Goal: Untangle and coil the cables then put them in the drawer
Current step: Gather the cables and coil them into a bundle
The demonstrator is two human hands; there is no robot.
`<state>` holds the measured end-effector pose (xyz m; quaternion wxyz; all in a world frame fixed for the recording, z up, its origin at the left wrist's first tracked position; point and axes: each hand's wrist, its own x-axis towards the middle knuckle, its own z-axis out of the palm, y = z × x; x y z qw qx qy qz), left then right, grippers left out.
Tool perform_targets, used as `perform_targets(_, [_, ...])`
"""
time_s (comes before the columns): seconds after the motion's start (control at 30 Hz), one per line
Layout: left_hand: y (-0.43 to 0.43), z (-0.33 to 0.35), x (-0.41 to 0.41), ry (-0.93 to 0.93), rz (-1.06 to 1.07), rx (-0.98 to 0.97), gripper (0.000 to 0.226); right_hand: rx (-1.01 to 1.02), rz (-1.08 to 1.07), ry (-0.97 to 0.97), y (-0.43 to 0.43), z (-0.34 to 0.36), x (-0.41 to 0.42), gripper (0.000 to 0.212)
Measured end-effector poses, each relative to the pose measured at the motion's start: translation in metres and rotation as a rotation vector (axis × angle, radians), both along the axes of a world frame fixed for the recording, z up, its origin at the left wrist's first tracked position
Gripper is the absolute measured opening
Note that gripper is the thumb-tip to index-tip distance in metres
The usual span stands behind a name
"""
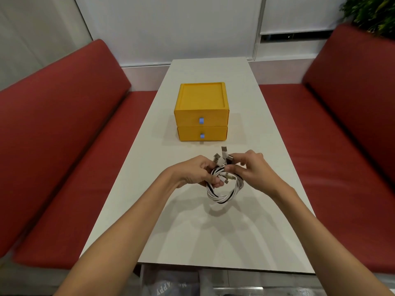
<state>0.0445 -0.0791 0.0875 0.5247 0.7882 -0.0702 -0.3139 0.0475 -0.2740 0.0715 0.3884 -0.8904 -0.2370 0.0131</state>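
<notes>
A bundle of white and black cables (224, 194) hangs in a loop above the white table (192, 231), held up between both hands. My left hand (197, 171) grips the loop's upper left side. My right hand (251, 169) pinches the upper right side, where several USB plugs (223, 158) stick up. Behind the hands stands a yellow two-drawer box (202, 112) with blue pull tabs; the top drawer (201, 119) and the bottom drawer (202, 133) are both shut.
Red cushioned benches (64, 146) flank the narrow table on the left and right. A white wall is beyond the table's far end, and a green plant (372, 13) sits at the top right.
</notes>
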Motion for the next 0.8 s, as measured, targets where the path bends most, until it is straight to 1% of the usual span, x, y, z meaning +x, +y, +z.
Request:
perform_targets(0.1, [-0.001,-0.002,0.000,0.004,-0.004,-0.018,0.012,0.063,0.018,0.134,-0.002,0.002,0.005,0.008])
perform_targets(0.17, [-0.003,-0.002,0.001,-0.007,-0.004,-0.010,0.014,0.100,0.011,0.193,-0.001,0.003,0.006,0.016])
perform_targets(0.23, [-0.005,-0.002,0.000,-0.019,0.001,0.000,0.013,0.107,0.004,0.233,-0.001,0.002,0.007,0.011])
perform_targets(0.3, [-0.007,-0.002,-0.001,-0.043,0.012,0.026,0.012,0.089,-0.029,0.257,-0.001,0.001,0.008,0.007])
perform_targets(0.4, [-0.008,-0.004,-0.001,-0.066,0.045,0.049,0.012,0.034,-0.080,0.230,0.002,0.001,0.007,0.008])
perform_targets(0.5, [-0.007,-0.002,-0.002,-0.057,0.108,0.000,0.012,0.078,-0.102,0.242,0.001,0.001,0.008,0.012])
perform_targets(0.57, [-0.006,-0.002,-0.003,-0.048,0.164,-0.057,0.016,0.195,-0.102,0.326,-0.002,0.000,0.008,0.016])
perform_targets(0.67, [-0.006,-0.005,-0.005,-0.050,0.217,-0.115,0.022,0.505,-0.103,0.541,-0.005,0.000,0.007,0.026])
perform_targets(0.8, [-0.007,-0.011,-0.006,-0.058,0.264,-0.187,0.023,0.847,-0.127,0.814,-0.003,-0.003,0.006,0.038])
